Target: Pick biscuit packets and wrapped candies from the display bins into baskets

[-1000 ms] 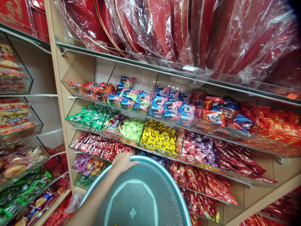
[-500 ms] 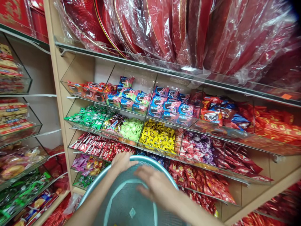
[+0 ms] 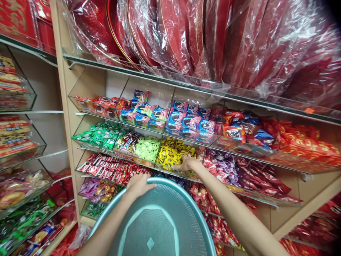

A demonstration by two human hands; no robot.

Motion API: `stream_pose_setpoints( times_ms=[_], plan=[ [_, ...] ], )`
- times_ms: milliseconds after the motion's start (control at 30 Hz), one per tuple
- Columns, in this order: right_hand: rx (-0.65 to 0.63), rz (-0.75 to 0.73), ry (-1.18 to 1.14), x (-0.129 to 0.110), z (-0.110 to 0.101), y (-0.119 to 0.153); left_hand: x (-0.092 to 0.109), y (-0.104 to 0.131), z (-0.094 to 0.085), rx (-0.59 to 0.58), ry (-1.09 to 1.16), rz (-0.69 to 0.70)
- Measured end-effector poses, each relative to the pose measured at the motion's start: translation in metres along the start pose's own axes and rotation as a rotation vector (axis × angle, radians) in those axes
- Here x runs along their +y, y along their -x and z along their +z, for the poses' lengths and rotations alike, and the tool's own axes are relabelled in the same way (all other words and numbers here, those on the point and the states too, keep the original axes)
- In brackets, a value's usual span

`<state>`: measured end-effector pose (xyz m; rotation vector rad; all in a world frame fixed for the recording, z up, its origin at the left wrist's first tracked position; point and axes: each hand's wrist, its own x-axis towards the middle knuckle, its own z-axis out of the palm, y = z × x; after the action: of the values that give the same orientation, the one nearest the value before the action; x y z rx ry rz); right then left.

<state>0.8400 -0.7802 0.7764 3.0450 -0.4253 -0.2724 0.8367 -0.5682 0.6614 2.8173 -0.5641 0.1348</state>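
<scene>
My left hand [image 3: 140, 185] is closed on the far rim of a teal plastic mesh basket [image 3: 194, 213], its thumb lying along the inside edge. The basket tilts so that its mesh bottom faces me. Beyond the rim, my right hand [image 3: 188, 163] reaches into a clear shelf bin of yellow-wrapped candies [image 3: 170, 151]. Its fingers are apart over the wrappers, at the bin's front right side. Light green packets [image 3: 148, 148] fill the compartment to the left, and purple and red-white wrapped sweets [image 3: 225, 167] lie to the right.
Clear glass shelf fronts and dividers edge the bins. Blue and pink snack packs [image 3: 190, 122] sit one tier up. Large red items in plastic wrap [image 3: 176, 39] crowd the shelf above. A wooden upright [image 3: 62, 89] separates the left shelves.
My right hand has moved from above the basket forward to the yellow candies. My left hand stays on the rim. The view has shifted slightly.
</scene>
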Motion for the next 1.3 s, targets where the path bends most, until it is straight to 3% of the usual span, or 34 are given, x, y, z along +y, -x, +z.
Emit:
stream_pose_setpoints(
  times_ms=[500,800,1133,1300],
  plan=[
    [-0.040,-0.054,-0.126,0.017,0.000,-0.007,0.000,-0.001,0.001,-0.002,0.002,0.009],
    [0.016,0.037,-0.011,-0.003,0.009,-0.014,-0.001,-0.003,0.003,0.014,-0.025,0.022],
    [-0.008,-0.124,-0.026,0.014,0.001,-0.007,0.000,0.002,-0.004,-0.003,0.015,-0.010],
    [-0.032,-0.135,-0.026,0.010,0.001,-0.006,0.001,0.001,-0.003,-0.001,0.001,0.015]
  ],
)
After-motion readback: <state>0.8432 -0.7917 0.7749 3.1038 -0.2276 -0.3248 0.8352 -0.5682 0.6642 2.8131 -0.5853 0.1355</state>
